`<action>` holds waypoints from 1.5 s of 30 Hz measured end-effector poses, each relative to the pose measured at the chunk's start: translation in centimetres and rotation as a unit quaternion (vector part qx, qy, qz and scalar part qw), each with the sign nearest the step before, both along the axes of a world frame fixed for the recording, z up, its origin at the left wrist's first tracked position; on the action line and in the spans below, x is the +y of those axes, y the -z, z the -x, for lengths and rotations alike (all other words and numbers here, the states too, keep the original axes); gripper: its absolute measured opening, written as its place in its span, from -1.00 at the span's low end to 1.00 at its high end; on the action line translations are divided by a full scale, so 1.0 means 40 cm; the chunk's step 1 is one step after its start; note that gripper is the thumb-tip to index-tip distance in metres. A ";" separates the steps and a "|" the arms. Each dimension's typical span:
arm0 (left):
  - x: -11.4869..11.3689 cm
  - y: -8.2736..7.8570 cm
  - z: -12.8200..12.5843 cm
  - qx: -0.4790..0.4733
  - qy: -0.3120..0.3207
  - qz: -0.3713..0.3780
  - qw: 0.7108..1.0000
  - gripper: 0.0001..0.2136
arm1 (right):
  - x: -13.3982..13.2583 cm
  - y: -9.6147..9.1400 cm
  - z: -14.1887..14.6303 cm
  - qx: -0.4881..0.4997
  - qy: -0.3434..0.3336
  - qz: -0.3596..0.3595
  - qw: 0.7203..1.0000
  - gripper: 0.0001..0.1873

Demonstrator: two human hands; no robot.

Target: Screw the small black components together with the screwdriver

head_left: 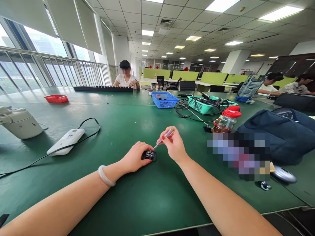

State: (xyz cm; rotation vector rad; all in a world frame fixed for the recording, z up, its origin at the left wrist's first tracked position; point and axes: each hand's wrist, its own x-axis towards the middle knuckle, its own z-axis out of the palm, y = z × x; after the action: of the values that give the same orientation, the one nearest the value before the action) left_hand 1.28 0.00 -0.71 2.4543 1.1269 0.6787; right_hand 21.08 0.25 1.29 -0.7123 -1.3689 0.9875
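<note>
Green tabletop (157, 203); screwdriver (168, 133) aslant, tip (154, 149) down-left

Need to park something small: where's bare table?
Bare: green tabletop between black strap and left hand; also from right hand forward to blue basket. Crowded: right side, with red-lidded bottle, dark bag and loaded teal basket.

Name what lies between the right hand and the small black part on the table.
A screwdriver: its thin shaft slants from the right hand down to the small black part in the head view. Whether it touches is too small to tell.
</note>
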 end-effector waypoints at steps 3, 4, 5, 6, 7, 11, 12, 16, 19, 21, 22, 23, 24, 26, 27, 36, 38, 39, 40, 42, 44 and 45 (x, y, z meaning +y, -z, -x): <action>-0.001 -0.004 -0.001 0.006 -0.001 0.006 1.000 -0.73 | 0.000 0.000 -0.001 0.012 0.003 -0.006 1.000 -0.65; -0.002 -0.005 -0.002 0.008 -0.001 0.009 1.000 -0.72 | -0.001 0.000 -0.001 0.014 0.004 -0.008 1.000 -0.66; -0.003 -0.007 -0.002 0.009 -0.001 0.010 1.000 -0.72 | -0.001 0.000 -0.001 0.013 0.004 -0.009 1.000 -0.66; -0.003 -0.008 -0.002 0.008 -0.001 0.011 1.000 -0.73 | -0.001 0.000 -0.001 0.010 0.003 -0.009 1.000 -0.67; -0.004 -0.009 -0.002 0.007 0.000 0.010 1.000 -0.73 | 0.000 0.001 -0.002 0.006 0.002 -0.008 1.000 -0.67; -0.004 -0.010 -0.001 0.007 0.005 0.005 1.000 -0.74 | 0.005 0.002 -0.005 0.000 0.002 0.000 1.000 -0.66; -0.004 -0.010 -0.001 0.008 0.007 0.003 1.000 -0.74 | 0.007 0.002 -0.005 0.003 0.004 0.003 1.000 -0.65; -0.004 -0.008 -0.001 0.009 0.009 0.001 1.000 -0.73 | 0.013 0.003 -0.008 0.017 0.008 0.023 1.000 -0.62; -0.003 -0.007 -0.002 0.008 0.009 -0.001 1.000 -0.74 | 0.014 0.003 -0.008 0.022 0.006 0.027 0.999 -0.62; -0.004 -0.008 -0.002 0.009 0.010 -0.001 1.000 -0.74 | 0.014 0.002 -0.008 0.022 0.002 0.023 0.999 -0.62; -0.004 -0.009 -0.002 0.010 0.010 0.000 1.000 -0.74 | 0.013 0.002 -0.008 0.022 0.001 0.021 1.000 -0.63; -0.004 -0.010 -0.002 0.011 0.010 0.001 1.000 -0.74 | 0.013 0.002 -0.008 0.022 0.001 0.021 1.000 -0.63; -0.005 -0.011 -0.002 0.012 0.010 0.003 1.000 -0.74 | 0.013 0.001 -0.008 0.022 0.001 0.022 1.000 -0.63; -0.006 -0.012 -0.002 0.013 0.009 0.006 1.000 -0.74 | 0.014 0.000 -0.009 0.021 0.000 0.024 0.999 -0.62; -0.007 -0.013 -0.002 0.013 0.009 0.007 1.000 -0.74 | 0.015 -0.001 -0.009 0.020 -0.001 0.027 0.999 -0.61; -0.006 -0.007 -0.004 0.017 0.013 -0.010 1.000 -0.71 | 0.030 0.003 -0.017 0.032 -0.007 0.073 0.997 -0.59; -0.007 -0.008 -0.004 0.020 0.013 -0.011 1.000 -0.72 | 0.030 0.004 -0.017 0.038 -0.007 0.080 0.996 -0.58; -0.007 -0.008 -0.004 0.022 0.013 -0.012 1.000 -0.72 | 0.029 0.004 -0.017 0.040 -0.006 0.078 0.996 -0.59; -0.008 -0.009 -0.004 0.024 0.013 -0.012 1.000 -0.72 | 0.028 0.004 -0.016 0.041 -0.006 0.073 0.996 -0.59; -0.010 -0.009 -0.003 0.026 0.015 -0.014 0.999 -0.73 | 0.025 0.003 -0.015 0.040 -0.008 0.059 0.997 -0.61; -0.010 -0.009 -0.003 0.028 0.016 -0.016 0.999 -0.73 | 0.021 0.003 -0.013 0.040 -0.011 0.048 0.998 -0.62; -0.010 -0.009 -0.003 0.029 0.017 -0.016 0.999 -0.73 | 0.020 0.003 -0.012 0.041 -0.014 0.045 0.998 -0.62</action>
State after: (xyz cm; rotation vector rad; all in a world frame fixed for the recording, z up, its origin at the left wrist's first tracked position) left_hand 1.39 -0.39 -0.36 2.5304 1.1004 0.6233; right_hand 21.55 1.06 1.17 -0.7146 -1.2716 1.0947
